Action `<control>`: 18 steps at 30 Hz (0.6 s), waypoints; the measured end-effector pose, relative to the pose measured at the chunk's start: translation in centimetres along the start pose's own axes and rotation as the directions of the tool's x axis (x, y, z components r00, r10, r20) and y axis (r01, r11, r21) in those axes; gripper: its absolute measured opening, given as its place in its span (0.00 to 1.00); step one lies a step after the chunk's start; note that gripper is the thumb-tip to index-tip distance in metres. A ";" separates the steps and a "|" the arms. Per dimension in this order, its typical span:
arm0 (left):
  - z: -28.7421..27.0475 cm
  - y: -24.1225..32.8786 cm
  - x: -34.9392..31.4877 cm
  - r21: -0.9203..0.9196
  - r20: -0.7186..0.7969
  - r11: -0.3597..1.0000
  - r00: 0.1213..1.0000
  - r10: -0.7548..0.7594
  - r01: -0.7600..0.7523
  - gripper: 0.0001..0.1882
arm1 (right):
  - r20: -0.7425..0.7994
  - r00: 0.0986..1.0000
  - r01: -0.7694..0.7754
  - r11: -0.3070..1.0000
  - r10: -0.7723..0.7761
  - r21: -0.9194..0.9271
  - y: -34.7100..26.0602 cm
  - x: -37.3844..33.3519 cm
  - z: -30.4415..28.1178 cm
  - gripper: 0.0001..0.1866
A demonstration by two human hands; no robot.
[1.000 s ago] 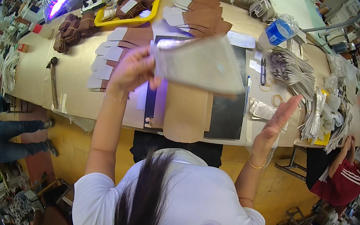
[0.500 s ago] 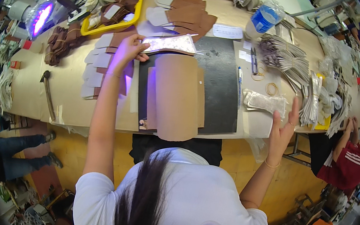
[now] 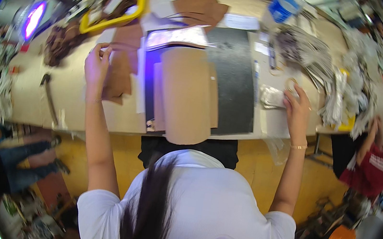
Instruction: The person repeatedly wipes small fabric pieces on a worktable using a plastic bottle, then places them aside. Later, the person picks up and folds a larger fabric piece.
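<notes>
My left hand (image 3: pixel 95 70) is over the row of overlapping brown pieces with white ends (image 3: pixel 121 69), its fingers bent together at the white ends. Blur hides what lies between them. On the right, my right hand (image 3: pixel 298 109) has thumb and fingers closed at the right end of a small stack of silvery, waisted pieces (image 3: pixel 271 97). Between my hands a curved tan board (image 3: pixel 185 99) lies on a black mat (image 3: pixel 234 86). Just beyond the board rests a shiny pale piece (image 3: pixel 178 38) on a brown one.
A yellow tray (image 3: pixel 142 2) of brown bundles stands far left, a hammer (image 3: pixel 49 100) near left. Beyond the mat are more brown pieces (image 3: pixel 199 4). Far right stand a blue-labelled bottle (image 3: pixel 283 8) and bundled grey strips (image 3: pixel 302 52). Another person in red (image 3: pixel 369 167) works at right.
My left hand has left the shiny pale piece and moved left and nearer to the brown pieces. My right hand has come down from the air onto the silvery stack.
</notes>
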State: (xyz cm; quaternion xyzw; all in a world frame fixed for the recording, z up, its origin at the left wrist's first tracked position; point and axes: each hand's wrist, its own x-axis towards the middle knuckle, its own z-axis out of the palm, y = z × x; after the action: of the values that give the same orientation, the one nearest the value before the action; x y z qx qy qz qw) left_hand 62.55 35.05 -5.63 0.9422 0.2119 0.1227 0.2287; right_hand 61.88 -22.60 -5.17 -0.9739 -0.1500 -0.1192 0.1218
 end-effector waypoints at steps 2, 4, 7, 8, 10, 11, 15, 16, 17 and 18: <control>-1.5 -3.4 -1.1 -0.073 -0.043 0.992 0.994 -0.102 0.099 0.12 | -0.034 0.999 0.014 1.000 -0.013 0.025 0.2 -0.5 0.6 0.13; -3.4 -4.8 -1.9 -0.119 -0.039 0.959 0.964 -0.264 0.258 0.13 | -0.029 1.000 -0.005 1.000 0.006 0.015 0.3 -1.0 0.9 0.12; -4.1 -9.2 -3.4 0.017 -0.090 0.996 0.992 -0.087 0.088 0.15 | 0.041 0.998 0.044 0.996 -0.042 -0.073 -0.5 -0.4 -0.2 0.10; -4.4 -10.0 -3.8 0.010 -0.081 0.993 0.990 -0.113 0.114 0.16 | 0.082 0.995 0.072 0.992 -0.063 -0.102 -0.5 -0.2 -0.5 0.10; -4.0 -9.1 -4.5 -0.017 -0.047 0.989 0.988 -0.150 0.149 0.17 | 0.120 0.991 0.074 0.994 -0.064 -0.085 0.1 -0.2 -0.9 0.09; -3.8 -8.9 -4.8 0.010 -0.041 0.984 0.983 -0.177 0.177 0.18 | 0.119 0.992 0.053 0.998 -0.049 -0.028 0.7 -0.2 -0.8 0.09; -2.9 -8.0 -5.1 0.126 0.003 0.975 0.983 -0.185 0.183 0.20 | -0.017 0.985 -0.168 0.978 0.171 0.125 4.4 -0.4 -2.7 0.06; -2.8 -7.6 -5.3 0.165 0.013 0.973 0.986 -0.167 0.163 0.20 | -0.113 0.967 -0.210 0.966 0.228 0.147 4.6 -0.5 -3.5 0.06; -2.7 -7.2 -5.5 0.207 -0.004 0.967 0.989 -0.148 0.146 0.20 | -0.206 0.937 -0.250 0.952 0.284 0.173 4.9 -0.4 -4.7 0.07; -2.6 -6.8 -5.6 0.247 -0.016 0.961 0.992 -0.122 0.123 0.19 | -0.298 0.891 -0.291 0.935 0.342 0.201 4.7 -0.4 -6.1 0.08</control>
State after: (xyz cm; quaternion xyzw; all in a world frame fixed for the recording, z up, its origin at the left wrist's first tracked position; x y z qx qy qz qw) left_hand 54.41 38.94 -7.42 0.9484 0.2835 0.0812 0.1163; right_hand 61.83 -28.73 -0.47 -0.9396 0.0248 -0.2463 0.2364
